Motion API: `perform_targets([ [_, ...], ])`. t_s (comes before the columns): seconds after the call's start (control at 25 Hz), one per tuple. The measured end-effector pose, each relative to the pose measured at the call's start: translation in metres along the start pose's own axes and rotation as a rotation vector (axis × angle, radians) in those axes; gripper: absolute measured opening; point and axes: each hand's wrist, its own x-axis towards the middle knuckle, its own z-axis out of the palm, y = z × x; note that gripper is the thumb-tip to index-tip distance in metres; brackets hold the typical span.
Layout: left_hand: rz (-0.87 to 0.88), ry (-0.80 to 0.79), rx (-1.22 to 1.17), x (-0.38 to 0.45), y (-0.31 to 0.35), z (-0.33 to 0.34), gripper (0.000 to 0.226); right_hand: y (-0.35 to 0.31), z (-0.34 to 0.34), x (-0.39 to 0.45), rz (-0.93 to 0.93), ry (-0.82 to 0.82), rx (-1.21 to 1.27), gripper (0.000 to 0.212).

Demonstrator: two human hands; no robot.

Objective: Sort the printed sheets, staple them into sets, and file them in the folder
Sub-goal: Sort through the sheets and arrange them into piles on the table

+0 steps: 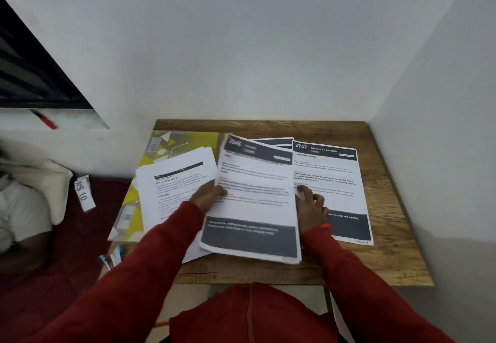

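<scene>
A printed sheet with dark header and footer bands [255, 195] is lifted off the wooden table [389, 248], blurred. My left hand [208, 195] grips its left edge and my right hand [310, 205] pinches its right edge. To the right lies a flat sheet marked 2747 [330, 171], with more sheets [273, 141] peeking out behind. At left a stack of white text sheets [171, 181] rests on a yellow and grey folder [185, 141]. No stapler is visible.
White walls close in behind and to the right of the small table. A dark red bed surface [67, 248] with a pillow [51, 181] and a "WS 10" tag [83, 192] lies at left. A red pen [44, 118] sits on a ledge.
</scene>
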Motion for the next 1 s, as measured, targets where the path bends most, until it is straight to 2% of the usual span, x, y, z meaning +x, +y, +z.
perform_targets([
  [0.08, 0.054, -0.038, 0.219, 0.001, 0.004, 0.029, 0.030, 0.008, 0.001, 0.002, -0.004, 0.013, 0.052, 0.047],
  [0.16, 0.129, 0.033, 0.388, 0.009, -0.001, 0.048, 0.029, 0.014, 0.000, 0.001, -0.087, 0.040, 0.049, 0.047],
  [0.28, 0.144, 0.102, 0.485, 0.011, -0.005, 0.061, 0.029, 0.020, -0.002, 0.000, -0.113, 0.088, 0.098, 0.047],
  [0.44, 0.134, 0.260, 0.703, 0.020, -0.012, 0.062, 0.032, 0.023, 0.005, 0.002, -0.091, 0.053, 0.098, 0.051],
  [0.64, 0.146, 0.353, 0.670, 0.024, -0.010, 0.067, 0.031, 0.027, 0.008, 0.004, -0.086, 0.064, 0.133, 0.058],
  [0.76, 0.211, 0.438, 0.790, 0.019, -0.007, 0.073, 0.028, 0.025, 0.003, 0.000, -0.089, 0.076, 0.162, 0.055],
  [0.88, 0.298, 0.424, 0.814, 0.019, -0.012, 0.076, 0.029, 0.025, 0.002, 0.000, -0.100, 0.066, 0.152, 0.046],
  [1.0, 0.422, 0.373, 0.645, 0.021, -0.014, 0.075, 0.032, 0.028, 0.005, 0.003, -0.089, 0.063, 0.165, 0.047],
])
